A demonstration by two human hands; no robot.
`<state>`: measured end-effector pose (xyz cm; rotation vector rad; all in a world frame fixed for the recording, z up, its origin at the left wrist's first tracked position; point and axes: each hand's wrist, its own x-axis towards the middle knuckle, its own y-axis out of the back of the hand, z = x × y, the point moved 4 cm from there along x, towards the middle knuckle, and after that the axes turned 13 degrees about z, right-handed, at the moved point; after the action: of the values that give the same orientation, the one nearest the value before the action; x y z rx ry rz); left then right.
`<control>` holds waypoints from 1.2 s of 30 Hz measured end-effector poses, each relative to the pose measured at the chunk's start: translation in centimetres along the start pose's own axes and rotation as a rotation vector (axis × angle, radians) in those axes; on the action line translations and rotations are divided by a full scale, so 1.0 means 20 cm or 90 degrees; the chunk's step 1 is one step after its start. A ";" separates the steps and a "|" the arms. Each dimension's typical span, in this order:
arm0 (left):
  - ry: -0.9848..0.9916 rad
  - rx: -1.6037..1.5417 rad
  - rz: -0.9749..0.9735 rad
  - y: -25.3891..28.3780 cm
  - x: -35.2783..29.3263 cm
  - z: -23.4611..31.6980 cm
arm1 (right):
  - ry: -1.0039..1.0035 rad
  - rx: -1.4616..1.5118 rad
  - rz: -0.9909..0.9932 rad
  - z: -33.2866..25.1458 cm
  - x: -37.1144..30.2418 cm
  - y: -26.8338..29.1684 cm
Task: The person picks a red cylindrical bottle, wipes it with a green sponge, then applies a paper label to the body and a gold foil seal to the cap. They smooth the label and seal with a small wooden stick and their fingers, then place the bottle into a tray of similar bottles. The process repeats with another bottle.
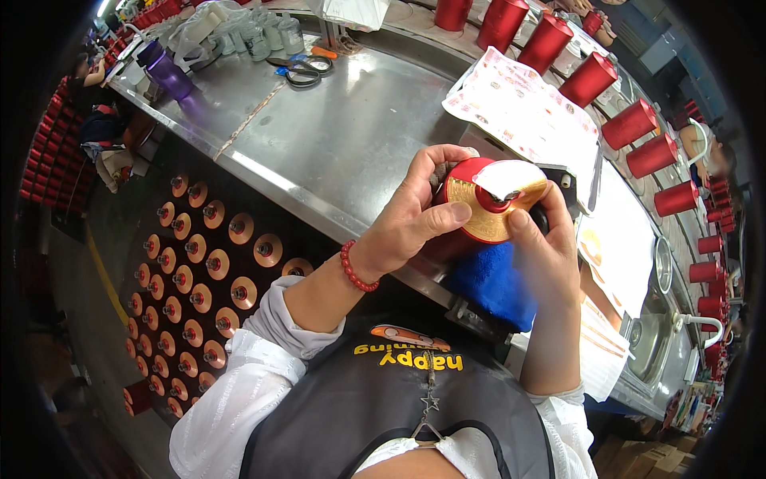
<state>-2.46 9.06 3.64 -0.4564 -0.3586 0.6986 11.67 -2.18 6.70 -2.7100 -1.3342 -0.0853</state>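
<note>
Between both hands, above the near edge of the metal bench, is a spool (pixel 467 199) with red sides and a gold-coloured wound end around a red centre. My left hand (pixel 411 211) grips its left side, thumb lying on the gold face and fingers behind. On the right, my right hand (pixel 550 243) pinches the spool's rim, thumb in front and fingers at the back. A small white sheet (pixel 511 176) covers part of the spool's top right. Just below it, a blue cloth (pixel 495 287) hangs at the bench edge. The undersides of several fingers are hidden.
Scissors (pixel 303 72), glass jars (pixel 267 36) and a purple bottle (pixel 167 76) stand on the metal bench (pixel 343 120). Patterned paper (pixel 523 92) lies right of centre. Red spools (pixel 590 80) line the far side. A rack of gold-ended spools (pixel 191 251) is lower left; a sink (pixel 650 343) is right.
</note>
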 end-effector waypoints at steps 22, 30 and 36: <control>-0.045 0.042 -0.011 -0.01 0.00 -0.01 | 0.031 -0.025 -0.001 0.01 -0.01 -0.01; -0.039 0.050 -0.004 -0.03 0.00 0.00 | 0.050 -0.073 -0.013 -0.02 -0.01 -0.02; 0.037 0.034 -0.004 -0.03 0.01 0.02 | -0.018 -0.009 -0.011 -0.01 0.00 -0.02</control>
<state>-2.09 8.88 4.36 -0.4242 -0.2856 0.6854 11.38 -2.07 6.86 -2.7212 -1.3702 -0.0587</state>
